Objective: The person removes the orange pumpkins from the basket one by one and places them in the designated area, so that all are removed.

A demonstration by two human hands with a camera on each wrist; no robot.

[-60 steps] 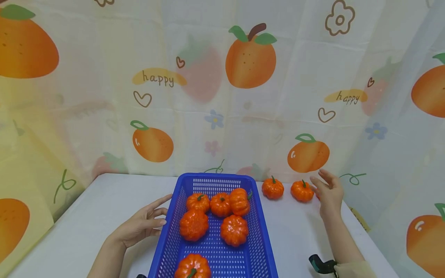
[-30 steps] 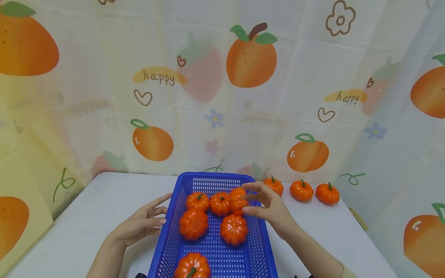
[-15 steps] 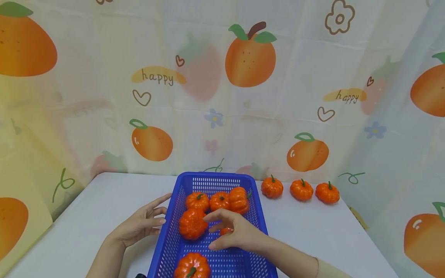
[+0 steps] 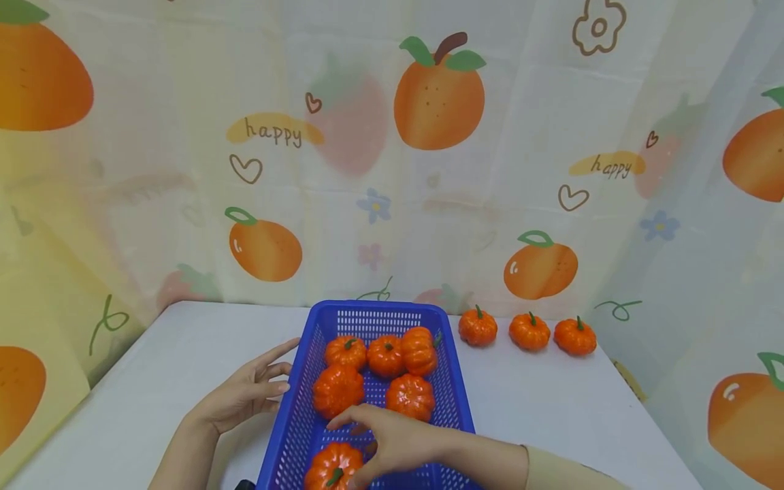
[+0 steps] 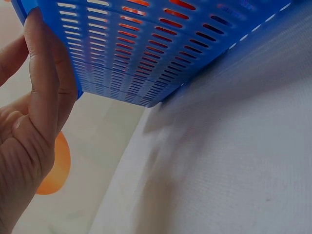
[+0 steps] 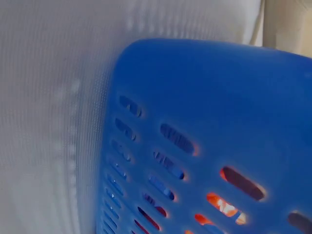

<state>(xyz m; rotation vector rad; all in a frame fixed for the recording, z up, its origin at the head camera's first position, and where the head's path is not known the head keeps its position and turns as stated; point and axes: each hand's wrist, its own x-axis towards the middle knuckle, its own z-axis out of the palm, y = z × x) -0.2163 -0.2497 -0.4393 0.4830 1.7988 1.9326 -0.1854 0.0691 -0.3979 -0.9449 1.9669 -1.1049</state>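
A blue perforated plastic basket (image 4: pixel 461 381) stands on the white table with several small orange pumpkins inside. My left hand (image 4: pixel 241 395) rests its spread fingertips against the basket's left wall, and the left wrist view shows those fingers (image 5: pixel 44 83) touching the blue side. Inside the basket's near end, my right hand (image 4: pixel 398 439) reaches over from the right, holding nothing, its fingers parted and loosely bent beside the nearest pumpkin (image 4: pixel 327 463). The thumb overlaps that pumpkin's right edge in the head view; contact is unclear. The right wrist view shows only the basket's outer wall (image 6: pixel 209 92).
To the right of the basket, three more pumpkins stand in a row along the table's back edge: one near the basket (image 4: pixel 478 327), a middle one (image 4: pixel 529 332) and a far one (image 4: pixel 575 337). A fruit-print curtain (image 4: pixel 343 224) hangs behind the table.
My right hand has come from the row of pumpkins at the right, across the basket, and down toward the nearest pumpkin. The left hand has stayed at the basket wall.
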